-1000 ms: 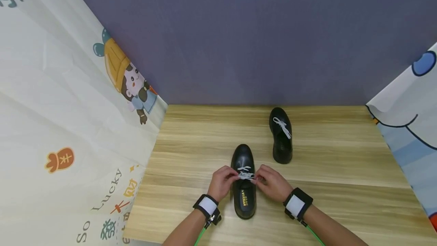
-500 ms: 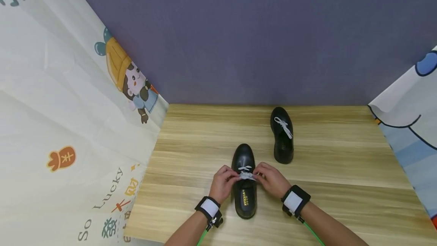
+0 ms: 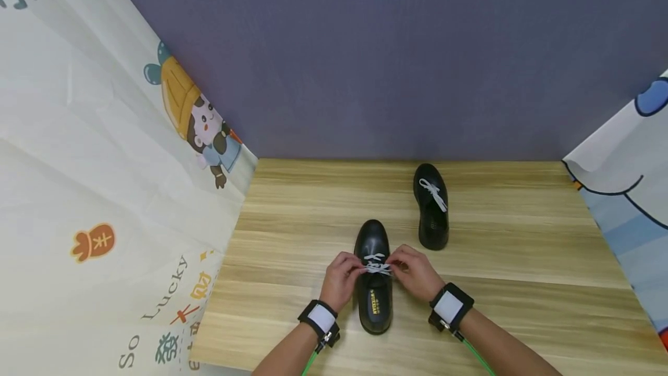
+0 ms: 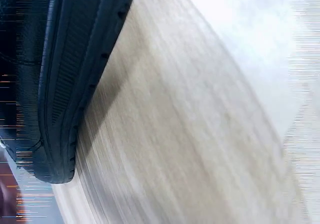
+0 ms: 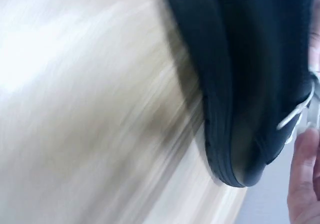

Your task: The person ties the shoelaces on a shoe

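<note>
A black leather lace-up shoe [image 3: 371,239] lies sole down on the wooden board, its toe pointing away from me. White shoelaces [image 3: 377,268] cross its opening in a bow-like bundle. From the left side, my left hand [image 3: 339,281] pinches a lace between thumb and fingertips. My right hand [image 3: 416,273] pinches the lace on the other side. The left wrist view holds mostly the shoe's sole edge [image 4: 75,69]. In the right wrist view, fingers [image 5: 303,176] sit beside the white lace at the right edge. The exact lace strands in each grip are too small to tell.
A second black shoe [image 3: 433,228], with its white lace tied in a bow, stands farther back on the right. Behind the wooden board [image 3: 292,219] is a dark grey-blue surface [image 3: 386,62]. Printed white cloths flank it, one at left [image 3: 78,149].
Both hands keep hold of the laces. My right hand has shifted slightly away from me, and the lace at the shoe's right side has moved with it. The shoes stay put.
</note>
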`<state>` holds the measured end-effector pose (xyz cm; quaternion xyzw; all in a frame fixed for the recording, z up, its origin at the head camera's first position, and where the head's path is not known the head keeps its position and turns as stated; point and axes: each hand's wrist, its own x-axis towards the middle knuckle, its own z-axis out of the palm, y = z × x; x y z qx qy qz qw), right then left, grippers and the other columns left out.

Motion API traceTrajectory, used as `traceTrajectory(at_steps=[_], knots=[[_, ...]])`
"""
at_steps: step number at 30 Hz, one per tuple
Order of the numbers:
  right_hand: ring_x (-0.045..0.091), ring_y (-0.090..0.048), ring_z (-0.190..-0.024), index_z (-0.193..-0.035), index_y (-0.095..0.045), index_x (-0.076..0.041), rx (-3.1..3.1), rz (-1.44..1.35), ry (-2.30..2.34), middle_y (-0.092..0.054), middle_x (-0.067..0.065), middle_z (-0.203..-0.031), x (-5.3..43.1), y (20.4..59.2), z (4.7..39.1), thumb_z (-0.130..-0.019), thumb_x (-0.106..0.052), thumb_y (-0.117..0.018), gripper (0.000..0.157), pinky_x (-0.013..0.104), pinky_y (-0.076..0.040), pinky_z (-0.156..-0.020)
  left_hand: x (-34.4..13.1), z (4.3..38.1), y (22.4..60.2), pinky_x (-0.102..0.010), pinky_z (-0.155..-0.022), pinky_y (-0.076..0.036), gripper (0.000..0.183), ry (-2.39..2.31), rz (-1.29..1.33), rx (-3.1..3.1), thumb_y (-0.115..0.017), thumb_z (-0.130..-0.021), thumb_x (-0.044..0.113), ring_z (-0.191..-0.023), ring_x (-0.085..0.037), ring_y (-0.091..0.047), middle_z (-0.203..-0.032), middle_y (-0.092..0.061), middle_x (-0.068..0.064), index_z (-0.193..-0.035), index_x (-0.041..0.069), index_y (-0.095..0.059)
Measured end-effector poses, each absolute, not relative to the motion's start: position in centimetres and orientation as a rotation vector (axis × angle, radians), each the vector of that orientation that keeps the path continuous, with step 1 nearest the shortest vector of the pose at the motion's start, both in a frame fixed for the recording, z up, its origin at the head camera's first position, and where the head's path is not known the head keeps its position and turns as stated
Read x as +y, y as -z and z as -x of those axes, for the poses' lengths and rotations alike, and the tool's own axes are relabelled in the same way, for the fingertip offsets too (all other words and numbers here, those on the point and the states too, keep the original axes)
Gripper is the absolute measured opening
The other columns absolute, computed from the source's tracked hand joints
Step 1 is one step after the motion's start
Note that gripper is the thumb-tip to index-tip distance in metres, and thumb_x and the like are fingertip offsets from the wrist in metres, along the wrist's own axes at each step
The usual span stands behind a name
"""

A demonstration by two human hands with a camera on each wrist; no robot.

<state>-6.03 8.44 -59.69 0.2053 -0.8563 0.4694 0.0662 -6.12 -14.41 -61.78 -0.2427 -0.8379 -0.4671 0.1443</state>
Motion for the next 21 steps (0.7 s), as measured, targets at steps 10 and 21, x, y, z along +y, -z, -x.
traceTrajectory(at_steps=[10,21], knots=[[0.016,-0.065,-0.084,-0.095,-0.072,-0.002,-2.462,-0.536,-1.697,-0.065,0.007,-0.094,8.28,59.93,6.21,-0.084,0.015,-0.071,0.02,0.02,-0.056,-0.071,-14.54,6.06,61.75,-0.022,-0.074,-0.052,0.01,1.187,0.72,-2.438,-0.078,-0.085,0.007,-0.082,-0.013,-0.065,-0.089,-0.065,0.0,-0.087,0.009,-0.068],[0.005,-0.063,-0.085,-0.091,-0.075,-0.009,-2.529,-0.531,-1.636,-0.069,-0.003,-0.09,8.5,60.54,6.23,-0.08,0.006,-0.079,0.019,0.024,-0.056,-0.072,-14.69,5.75,61.66,-0.021,-0.068,-0.051,0.007,1.181,0.696,-2.436,-0.078,-0.085,0.008,-0.074,-0.012,-0.065,-0.082,-0.067,0.0,-0.086,0.007,-0.071]])
